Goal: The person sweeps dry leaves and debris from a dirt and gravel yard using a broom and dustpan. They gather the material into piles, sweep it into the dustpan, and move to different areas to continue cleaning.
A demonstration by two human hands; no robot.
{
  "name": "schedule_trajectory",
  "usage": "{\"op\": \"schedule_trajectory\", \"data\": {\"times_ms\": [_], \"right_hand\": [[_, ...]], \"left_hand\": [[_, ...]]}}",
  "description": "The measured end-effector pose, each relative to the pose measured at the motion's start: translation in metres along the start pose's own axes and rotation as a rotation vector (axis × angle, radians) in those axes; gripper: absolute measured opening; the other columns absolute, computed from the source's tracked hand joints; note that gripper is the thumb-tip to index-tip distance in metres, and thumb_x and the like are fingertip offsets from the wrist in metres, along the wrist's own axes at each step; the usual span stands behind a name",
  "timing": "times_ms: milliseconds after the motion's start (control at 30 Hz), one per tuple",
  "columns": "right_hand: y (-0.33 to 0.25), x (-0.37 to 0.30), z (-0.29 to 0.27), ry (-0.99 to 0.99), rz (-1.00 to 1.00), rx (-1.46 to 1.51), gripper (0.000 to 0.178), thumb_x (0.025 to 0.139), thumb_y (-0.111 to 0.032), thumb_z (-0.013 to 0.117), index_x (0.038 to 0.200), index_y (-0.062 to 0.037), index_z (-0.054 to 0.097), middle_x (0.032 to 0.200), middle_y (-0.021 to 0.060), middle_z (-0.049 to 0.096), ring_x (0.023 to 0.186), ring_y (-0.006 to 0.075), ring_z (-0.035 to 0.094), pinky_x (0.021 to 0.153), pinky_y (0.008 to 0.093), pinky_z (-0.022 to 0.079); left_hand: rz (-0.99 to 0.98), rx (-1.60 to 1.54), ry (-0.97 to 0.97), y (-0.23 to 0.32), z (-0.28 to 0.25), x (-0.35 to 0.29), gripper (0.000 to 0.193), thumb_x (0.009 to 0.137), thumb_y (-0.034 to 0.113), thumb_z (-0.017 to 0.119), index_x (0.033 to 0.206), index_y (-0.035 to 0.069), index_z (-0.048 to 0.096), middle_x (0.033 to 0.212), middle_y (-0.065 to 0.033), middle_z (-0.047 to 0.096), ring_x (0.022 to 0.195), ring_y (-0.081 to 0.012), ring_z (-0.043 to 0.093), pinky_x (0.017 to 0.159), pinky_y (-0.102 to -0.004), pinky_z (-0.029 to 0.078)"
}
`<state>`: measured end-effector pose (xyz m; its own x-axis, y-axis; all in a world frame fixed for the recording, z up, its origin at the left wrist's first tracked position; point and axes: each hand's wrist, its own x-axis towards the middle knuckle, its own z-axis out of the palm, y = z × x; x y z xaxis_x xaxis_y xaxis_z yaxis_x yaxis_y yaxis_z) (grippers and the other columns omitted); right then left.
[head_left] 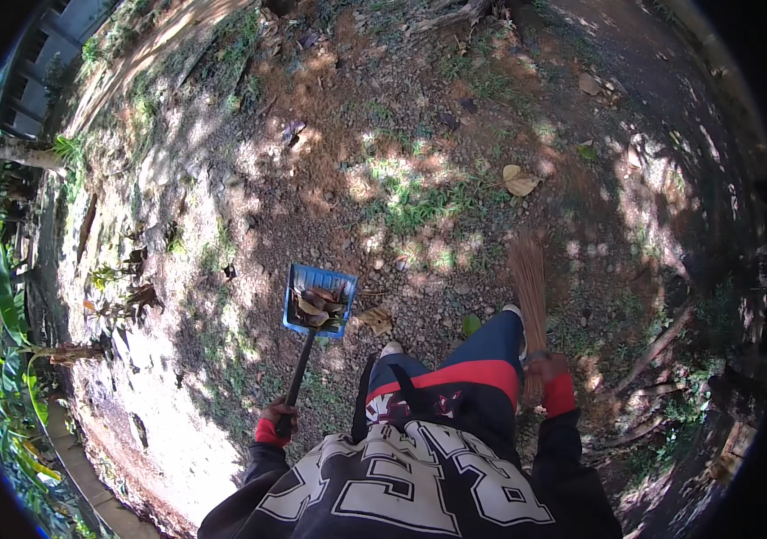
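My left hand (277,414) is closed around the black handle of a blue dustpan (352,286), low at the left. Several dry brown leaves (313,307) lie in its pan. On the other side, my right hand (545,366) grips a stick broom (530,278) made of thin brown twigs, its bristles pointing away from me toward the ground. A curled dry leaf (376,319) rests just right of the dustpan, and a green leaf (470,324) lies near my feet. Farther off to the right is a large tan leaf (520,181).
Gravelly soil with grass patches (428,198) spreads ahead in dappled sun. Tree roots (657,355) run along the right side. At the left stand a trunk (19,151), banana-like plants (10,296) and a low concrete edging (87,476). A building (46,54) shows at the far left.
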<state>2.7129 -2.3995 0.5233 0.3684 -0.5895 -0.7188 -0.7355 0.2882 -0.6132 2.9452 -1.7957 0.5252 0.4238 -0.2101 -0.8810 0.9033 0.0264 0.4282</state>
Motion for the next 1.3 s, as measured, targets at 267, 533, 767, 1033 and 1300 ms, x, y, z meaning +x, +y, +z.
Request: {"op": "schedule_trajectory", "data": {"times_ms": [267, 533, 767, 1033, 1300], "right_hand": [[0.023, -0.078, 0.086, 0.076, -0.062, -0.067, 0.044, 0.051, -0.017, 0.080, 0.083, 0.0067, 0.062, 0.081, 0.0148, 0.063, 0.069, 0.0244, 0.062, 0.062, 0.0367, 0.050], [0.044, -0.104, 0.203, -0.007, -0.112, 0.038, 0.037, 0.053, -0.017, 0.078, 0.076, 0.0054, 0.058, 0.072, 0.0124, 0.061, 0.065, 0.0225, 0.060, 0.061, 0.0349, 0.047], [0.106, -0.136, 0.305, -0.046, 0.000, 0.084, 0.043, 0.053, -0.014, 0.075, 0.087, 0.0070, 0.058, 0.076, 0.0147, 0.062, 0.068, 0.0260, 0.062, 0.062, 0.0366, 0.049], [0.171, -0.119, 0.378, 0.109, 0.125, -0.059, 0.054, 0.050, -0.013, 0.078, 0.095, 0.0081, 0.056, 0.086, 0.0178, 0.062, 0.078, 0.0292, 0.062, 0.071, 0.0385, 0.050], [0.217, -0.069, 0.498, 0.016, 0.195, -0.331, 0.044, 0.059, -0.012, 0.070, 0.097, 0.0054, 0.058, 0.085, 0.0208, 0.063, 0.083, 0.0310, 0.064, 0.070, 0.0375, 0.052]], "left_hand": [[-0.089, 0.248, -0.011, 0.068, -0.084, 0.033, 0.034, 0.069, 0.004, 0.058, 0.102, 0.007, 0.050, 0.062, -0.0053, 0.048, 0.046, -0.0198, 0.049, 0.039, -0.0346, 0.040], [-0.048, 0.503, 0.018, 0.082, -0.141, 0.083, 0.037, 0.070, 0.009, 0.060, 0.106, 0.006, 0.051, 0.059, -0.0036, 0.050, 0.044, -0.0155, 0.047, 0.039, -0.0315, 0.038], [-0.202, 0.475, -0.244, 0.120, -0.169, 0.099, 0.048, 0.072, 0.012, 0.058, 0.118, 0.008, 0.046, 0.066, -0.0034, 0.052, 0.048, -0.0166, 0.051, 0.039, -0.0335, 0.041], [-0.256, 0.810, -0.143, 0.122, -0.169, 0.099, 0.041, 0.068, 0.003, 0.061, 0.108, 0.008, 0.051, 0.064, -0.0017, 0.048, 0.046, -0.0165, 0.050, 0.037, -0.0342, 0.042], [-0.366, 0.822, -0.157, 0.079, -0.195, 0.196, 0.019, 0.072, 0.008, 0.059, 0.089, 0.006, 0.050, 0.057, -0.0056, 0.050, 0.043, -0.0199, 0.049, 0.037, -0.0344, 0.040]]}}
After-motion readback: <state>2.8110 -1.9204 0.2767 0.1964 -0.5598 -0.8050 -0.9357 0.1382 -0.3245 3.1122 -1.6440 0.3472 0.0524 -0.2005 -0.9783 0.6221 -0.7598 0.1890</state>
